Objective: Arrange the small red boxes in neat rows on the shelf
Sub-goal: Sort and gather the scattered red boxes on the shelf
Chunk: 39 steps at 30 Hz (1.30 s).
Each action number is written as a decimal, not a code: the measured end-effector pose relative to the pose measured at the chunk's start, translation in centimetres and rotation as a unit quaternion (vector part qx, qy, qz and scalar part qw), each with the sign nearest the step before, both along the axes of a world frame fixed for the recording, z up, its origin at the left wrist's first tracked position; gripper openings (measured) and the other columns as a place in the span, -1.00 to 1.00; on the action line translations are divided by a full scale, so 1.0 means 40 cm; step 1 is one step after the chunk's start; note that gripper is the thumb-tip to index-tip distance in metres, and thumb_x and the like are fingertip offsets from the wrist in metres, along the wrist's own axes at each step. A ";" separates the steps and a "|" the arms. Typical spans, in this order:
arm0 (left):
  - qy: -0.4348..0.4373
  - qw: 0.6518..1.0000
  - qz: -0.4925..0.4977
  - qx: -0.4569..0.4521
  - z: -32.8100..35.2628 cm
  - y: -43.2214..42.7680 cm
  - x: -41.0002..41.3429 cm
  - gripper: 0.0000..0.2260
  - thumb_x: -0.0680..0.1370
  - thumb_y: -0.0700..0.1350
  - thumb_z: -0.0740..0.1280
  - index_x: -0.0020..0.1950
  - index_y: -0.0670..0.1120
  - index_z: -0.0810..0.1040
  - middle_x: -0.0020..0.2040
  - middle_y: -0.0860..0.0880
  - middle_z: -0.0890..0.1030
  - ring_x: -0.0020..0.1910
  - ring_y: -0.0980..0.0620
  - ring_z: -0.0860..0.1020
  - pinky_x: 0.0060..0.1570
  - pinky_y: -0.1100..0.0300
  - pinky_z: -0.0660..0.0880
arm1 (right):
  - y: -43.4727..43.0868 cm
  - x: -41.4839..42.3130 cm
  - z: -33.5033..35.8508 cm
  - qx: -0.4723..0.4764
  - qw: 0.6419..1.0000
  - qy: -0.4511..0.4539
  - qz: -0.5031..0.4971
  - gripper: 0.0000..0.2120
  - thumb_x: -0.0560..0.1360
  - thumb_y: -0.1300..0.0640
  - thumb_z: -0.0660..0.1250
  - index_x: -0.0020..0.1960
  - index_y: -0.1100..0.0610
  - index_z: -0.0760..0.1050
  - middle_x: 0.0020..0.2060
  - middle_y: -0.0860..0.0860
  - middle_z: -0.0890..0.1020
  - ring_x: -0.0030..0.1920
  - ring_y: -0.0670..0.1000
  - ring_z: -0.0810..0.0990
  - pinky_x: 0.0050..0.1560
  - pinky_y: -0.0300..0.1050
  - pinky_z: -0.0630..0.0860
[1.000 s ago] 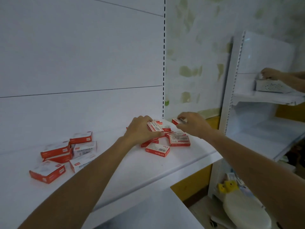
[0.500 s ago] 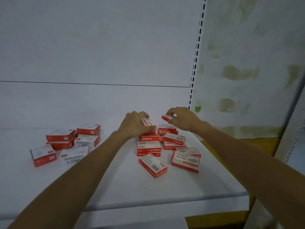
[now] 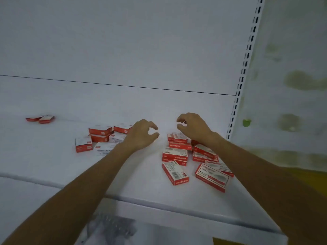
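Both bare forearms were extended forward over the white shelf (image 3: pixel 141 183). The left hand (image 3: pixel 143 136) was held palm-down just above the shelf surface, with its fingers half-curled. Its thumb and forefinger formed a C with a clear gap between them, and it gripped nothing. The right hand (image 3: pixel 193 128) was poised over the rear of the right group (image 3: pixel 180 146), fingers bent claw-like and thumb held apart from them. It also held nothing, and whether its fingertips touched a box beneath could not be determined. The two hands were near each other but apart.

The small red boxes (image 3: pixel 175 172) lay unsorted on the shelf in three groups, none forming a row. The far-left pair (image 3: pixel 46 119) consisted of two boxes against the back panel (image 3: pixel 123 50), blurred. The middle group (image 3: pixel 100 131) numbered six boxes, some stacked and some showing white faces, partly hidden by the left wrist. The right group numbered at least ten boxes. Overlap and the right forearm prevented an exact count. Its nearest boxes lay flat and skewed, one printed "24/6". A slotted upright (image 3: pixel 247 59) bounded the shelf on the right, and beyond it stood a stained wall (image 3: pixel 292 82).
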<state>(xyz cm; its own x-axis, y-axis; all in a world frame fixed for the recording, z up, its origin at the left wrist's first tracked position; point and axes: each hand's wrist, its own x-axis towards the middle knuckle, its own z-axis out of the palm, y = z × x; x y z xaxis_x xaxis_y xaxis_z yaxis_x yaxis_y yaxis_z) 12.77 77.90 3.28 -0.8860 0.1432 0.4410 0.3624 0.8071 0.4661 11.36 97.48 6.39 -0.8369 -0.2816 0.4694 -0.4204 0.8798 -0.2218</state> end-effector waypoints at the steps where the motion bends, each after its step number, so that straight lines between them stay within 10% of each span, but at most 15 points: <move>1: 0.008 1.000 0.019 0.003 0.003 -0.043 0.019 -0.78 0.49 -0.05 0.34 0.10 -0.06 0.57 0.13 -0.10 0.52 0.06 -0.01 0.50 0.03 0.23 0.33 | -0.049 -0.004 0.006 -0.008 1.000 0.002 0.023 -0.73 0.51 0.10 0.23 0.17 0.18 0.50 0.09 0.11 0.57 0.10 0.08 0.50 0.15 -0.01 0.44; 15: -0.009 0.958 0.288 -0.001 0.011 -0.775 0.340 -0.79 0.48 -0.07 0.34 0.10 -0.05 0.56 0.11 -0.09 0.54 -0.02 0.02 0.50 -0.02 0.27 0.33 | -0.876 0.106 -0.015 -0.011 0.956 -0.017 0.292 -0.70 0.49 0.13 0.24 0.21 0.14 0.45 0.13 0.06 0.55 0.11 0.04 0.50 0.06 -0.10 0.40; 39: -0.037 0.985 0.171 0.000 -0.027 -1.327 0.086 -0.80 0.50 -0.08 0.32 0.11 -0.04 0.54 0.15 -0.07 0.52 0.01 0.05 0.49 -0.01 0.29 0.33 | -1.370 -0.105 -0.030 -0.015 0.987 -0.044 0.152 -0.71 0.50 0.09 0.24 0.21 0.12 0.44 0.13 0.06 0.53 0.15 0.09 0.48 0.11 -0.07 0.38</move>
